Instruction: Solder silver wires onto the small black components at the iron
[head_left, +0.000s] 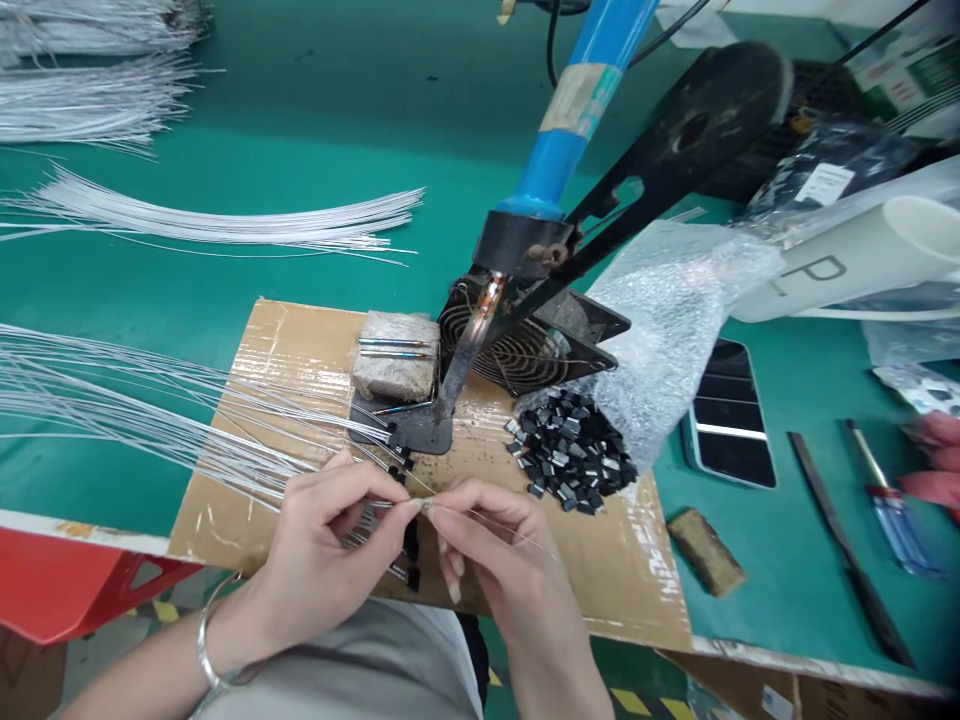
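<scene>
My left hand and my right hand meet over the cardboard sheet, each pinching with thumb and index finger. Between the touching fingertips is the end of a thin wire; the small part gripped there is mostly hidden. A fine strand trails across my right hand. Under and beside my left hand lie white wires, several ending in black connectors. Just beyond the fingers, a blue-handled soldering iron is clamped in a stand, its tip pointing down at a dark metal plate.
A heap of small black connectors lies to the right, by bubble wrap and a black fan. Farther right are a phone, a sponge block, a file and a screwdriver. More wire bundles lie left.
</scene>
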